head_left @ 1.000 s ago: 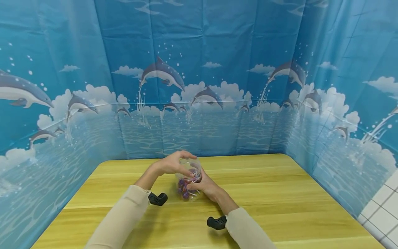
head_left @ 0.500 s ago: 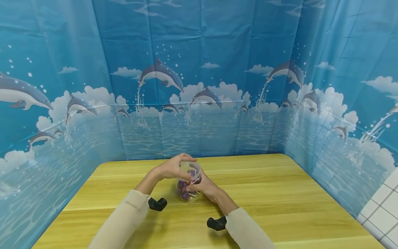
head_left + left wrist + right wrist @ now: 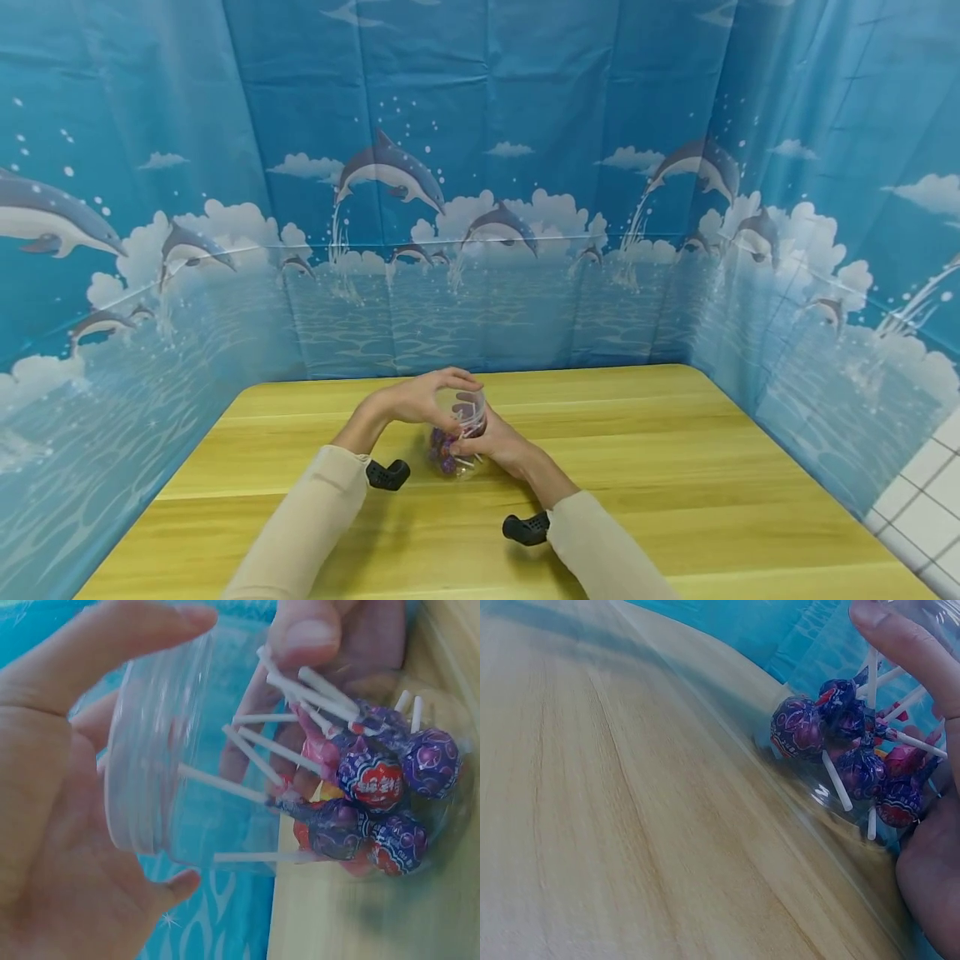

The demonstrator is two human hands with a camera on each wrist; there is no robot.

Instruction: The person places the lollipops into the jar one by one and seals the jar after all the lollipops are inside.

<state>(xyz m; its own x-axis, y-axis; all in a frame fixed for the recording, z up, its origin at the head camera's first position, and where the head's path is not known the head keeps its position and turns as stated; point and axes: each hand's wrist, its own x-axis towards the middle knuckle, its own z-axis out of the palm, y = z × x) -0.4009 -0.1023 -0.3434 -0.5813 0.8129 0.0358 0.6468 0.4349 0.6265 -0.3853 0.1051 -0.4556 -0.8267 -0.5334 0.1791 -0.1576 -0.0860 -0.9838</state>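
Note:
A clear plastic jar (image 3: 462, 468) stands on the table, slightly tilted in the head view. Wrapped lollipops (image 3: 371, 780) with purple and red wrappers and white sticks fill its lower part. My left hand (image 3: 416, 398) reaches over from the left, its thumb and fingers curved round the jar's clear top end (image 3: 139, 765); whether that is a separate lid is hard to tell. My right hand (image 3: 502, 442) grips the jar's body from the right, thumb in front. In the right wrist view, lollipops (image 3: 796, 726) show through the wall beside my right thumb (image 3: 911, 645).
The yellow wood-grain table (image 3: 675, 467) spreads around the jar. A blue dolphin-print curtain (image 3: 525, 317) encloses its back and sides. Black devices (image 3: 387, 475) sit at both wrists. White floor tiles (image 3: 918, 492) show at the lower right.
My left hand has turned a little round the jar's top, its fingertips shifting slightly right. My right hand keeps its hold on the body, and the jar stays in place.

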